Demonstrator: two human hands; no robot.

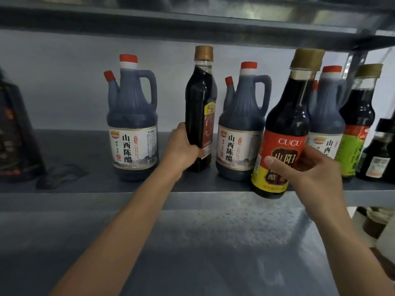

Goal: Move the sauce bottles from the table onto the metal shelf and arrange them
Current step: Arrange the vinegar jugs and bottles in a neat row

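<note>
Grey steel is bearing the load as a person is stocking the metal shelf (85, 144) with dark sauce bottles. The left hand (183, 148) is wrapping its fingers around the lower body of a slim gold-capped bottle (199, 99), which is standing upright on the shelf just left of the middle jug (241, 129). The right hand (310, 167) is holding a red-labelled CUCU bottle (284, 124), thumb across the label and fingers curling behind it. That bottle is leaning just in front and to the right of the middle jug, its base hanging at the shelf's front lip and apparently not sitting on it. Trouble is likely waiting at that lip: released there, the tilted bottle could be sliding off, and pushed in carelessly its shoulder could be knocking the middle jug or the red-capped jug (329, 107) behind it. The slim bottle, narrow at the foot, could be toppling if bumped. Much is going unseen: the red-capped jug is showing only its top and part of its label, a dark shape (15, 135) far left of the middle jug is blurring at the frame's edge, the right fingertips are hiding behind glass, and the table is not appearing, so the bottles waiting cannot be counted.
</note>
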